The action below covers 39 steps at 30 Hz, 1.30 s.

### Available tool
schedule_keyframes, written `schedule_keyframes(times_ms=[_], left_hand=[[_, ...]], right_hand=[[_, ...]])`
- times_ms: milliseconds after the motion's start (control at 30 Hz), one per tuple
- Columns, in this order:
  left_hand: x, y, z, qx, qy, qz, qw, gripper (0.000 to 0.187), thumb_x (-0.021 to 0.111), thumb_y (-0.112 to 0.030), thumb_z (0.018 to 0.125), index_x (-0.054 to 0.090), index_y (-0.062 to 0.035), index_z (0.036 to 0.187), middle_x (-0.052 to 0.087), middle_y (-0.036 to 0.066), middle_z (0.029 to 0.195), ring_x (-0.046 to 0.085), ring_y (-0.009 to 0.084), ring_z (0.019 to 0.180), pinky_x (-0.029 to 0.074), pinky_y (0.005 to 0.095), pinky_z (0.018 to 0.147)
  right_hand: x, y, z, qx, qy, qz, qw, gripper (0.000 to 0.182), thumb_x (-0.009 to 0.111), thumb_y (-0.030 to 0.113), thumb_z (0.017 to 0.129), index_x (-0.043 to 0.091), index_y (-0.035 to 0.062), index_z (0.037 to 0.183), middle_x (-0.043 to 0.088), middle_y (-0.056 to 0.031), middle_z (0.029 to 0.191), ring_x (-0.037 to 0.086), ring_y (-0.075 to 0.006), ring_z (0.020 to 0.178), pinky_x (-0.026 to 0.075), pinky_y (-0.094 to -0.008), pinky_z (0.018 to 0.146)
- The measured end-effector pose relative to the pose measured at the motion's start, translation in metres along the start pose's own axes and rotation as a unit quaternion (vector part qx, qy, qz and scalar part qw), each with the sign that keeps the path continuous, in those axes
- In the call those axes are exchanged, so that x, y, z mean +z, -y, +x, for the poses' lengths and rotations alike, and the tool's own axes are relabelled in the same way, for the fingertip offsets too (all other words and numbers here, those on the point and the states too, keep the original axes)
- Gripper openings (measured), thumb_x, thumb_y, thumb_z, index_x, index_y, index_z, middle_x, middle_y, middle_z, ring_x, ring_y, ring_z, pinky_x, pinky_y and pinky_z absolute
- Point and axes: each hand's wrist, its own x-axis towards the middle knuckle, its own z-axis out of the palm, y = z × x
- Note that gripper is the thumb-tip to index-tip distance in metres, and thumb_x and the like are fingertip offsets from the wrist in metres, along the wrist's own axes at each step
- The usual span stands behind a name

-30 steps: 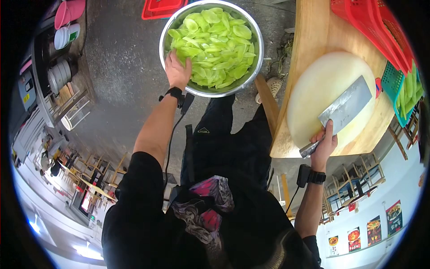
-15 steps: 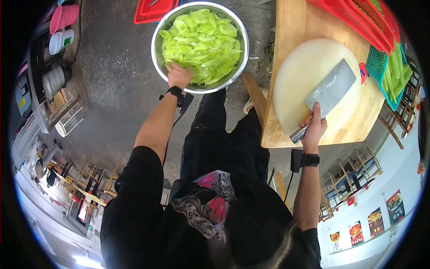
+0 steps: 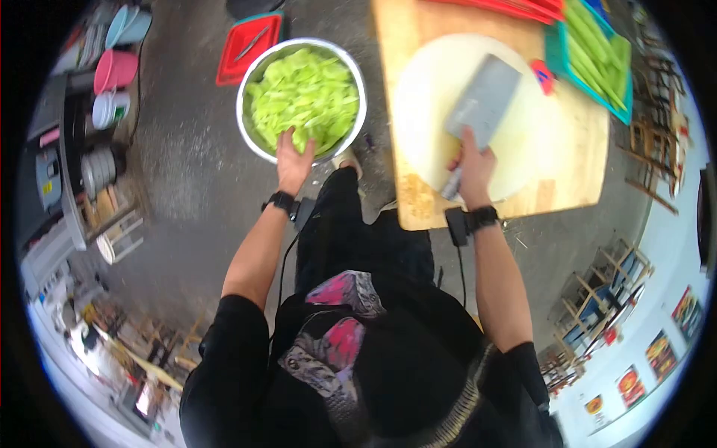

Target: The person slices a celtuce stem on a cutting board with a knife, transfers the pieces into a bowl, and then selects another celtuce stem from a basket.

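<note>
A large metal bowl (image 3: pixel 243 123) stands in front of me, heaped with pale green vegetable slices (image 3: pixel 302 93). My left hand (image 3: pixel 294 163) reaches over its near rim, thumb and fingers apart, fingertips at the slices. Whether any slice is caught under the fingers cannot be made out. To the right, my right hand (image 3: pixel 476 168) is wrapped round the handle of a cleaver (image 3: pixel 487 97), thumb pressed toward the blade. The wide blade lies flat over a round white cutting board (image 3: pixel 418 97), pointing away from me.
The board rests on a wooden table (image 3: pixel 586 160). At its far right a teal basket (image 3: pixel 557 56) holds long green vegetables, beside red baskets (image 3: pixel 515 7). A red tray (image 3: pixel 233 56) with a thin tool lies beyond the bowl. Buckets (image 3: pixel 116 71) line the left side.
My view has shifted, with bowl and table now further left. Relative to the bowl, my left hand has moved right along the near rim. The cleaver stays in my right hand over the board.
</note>
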Motion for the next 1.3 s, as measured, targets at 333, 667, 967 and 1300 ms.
schedule_keyframes(times_ms=[333,667,967,1300], left_hand=[[-0.024,-0.142,-0.059,0.123,0.010,-0.066,0.990,0.065,0.074,-0.031,0.095,0.054,0.0026,0.147,0.049,0.035,0.152,0.041,0.0468,0.148,0.034,0.0512,0.123],[0.065,-0.251,-0.089,0.141,0.030,-0.043,0.989,0.086,0.070,-0.046,0.097,0.038,0.0043,0.159,0.033,0.037,0.164,0.028,0.0534,0.153,0.023,0.0561,0.127],[0.149,-0.333,-0.093,-0.109,-0.151,0.173,0.967,0.080,0.050,-0.059,0.102,0.033,-0.0118,0.165,0.020,0.025,0.174,0.017,0.0534,0.158,0.021,0.0669,0.123],[0.157,-0.339,-0.086,-0.133,-0.215,0.224,0.941,0.079,0.052,-0.060,0.099,0.037,-0.0160,0.162,0.028,0.021,0.172,0.025,0.0517,0.156,0.027,0.0685,0.118]], right_hand=[[-0.097,-0.037,-0.035,0.036,0.107,0.057,0.992,0.031,0.076,0.028,0.100,0.063,0.0014,0.093,0.055,-0.0011,0.065,0.051,-0.0118,0.049,0.044,-0.0311,0.045],[-0.312,-0.116,-0.098,-0.019,-0.076,0.080,0.994,0.028,0.073,0.027,0.100,0.069,-0.0012,0.099,0.056,0.0023,0.063,0.051,-0.0083,0.047,0.039,-0.0282,0.042],[-0.392,-0.233,-0.216,0.083,-0.282,0.064,0.954,0.027,0.066,0.027,0.104,0.065,0.0012,0.095,0.054,0.0028,0.062,0.050,-0.0073,0.048,0.040,-0.0286,0.043],[-0.322,-0.062,-0.111,-0.181,-0.219,-0.271,0.920,0.031,0.062,0.023,0.104,0.069,0.0047,0.127,0.073,-0.0213,0.092,0.072,-0.0406,0.084,0.056,-0.0458,0.072]])
